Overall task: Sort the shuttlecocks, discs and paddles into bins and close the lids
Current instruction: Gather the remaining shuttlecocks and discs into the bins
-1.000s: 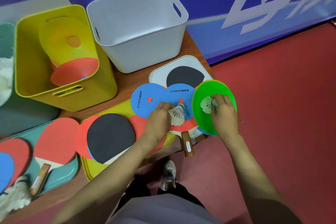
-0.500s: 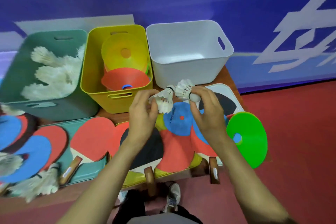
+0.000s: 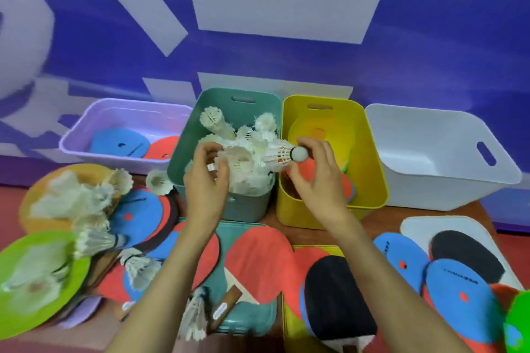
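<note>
A teal bin (image 3: 243,206) at the centre holds a heap of white shuttlecocks (image 3: 252,137). My left hand (image 3: 205,189) is over its front rim, fingers curled on a shuttlecock (image 3: 235,159) that touches the heap. My right hand (image 3: 318,183) pinches another shuttlecock (image 3: 282,156) by its cork, above the gap between the teal bin and the yellow bin (image 3: 304,209). The yellow bin holds yellow and orange discs. Red and black paddles (image 3: 258,264) lie in front on the lids.
A lilac bin (image 3: 86,149) with blue and red discs stands at the left, an empty white bin (image 3: 430,180) at the right. Loose shuttlecocks (image 3: 94,241) and a green disc (image 3: 37,281) lie at the left. Blue discs (image 3: 401,261) rest by a white lid (image 3: 415,226).
Both hands lifted a shuttlecock each off the discs at the right and carried them left and forward to the teal bin. The view swung left, bringing the lilac bin in.
</note>
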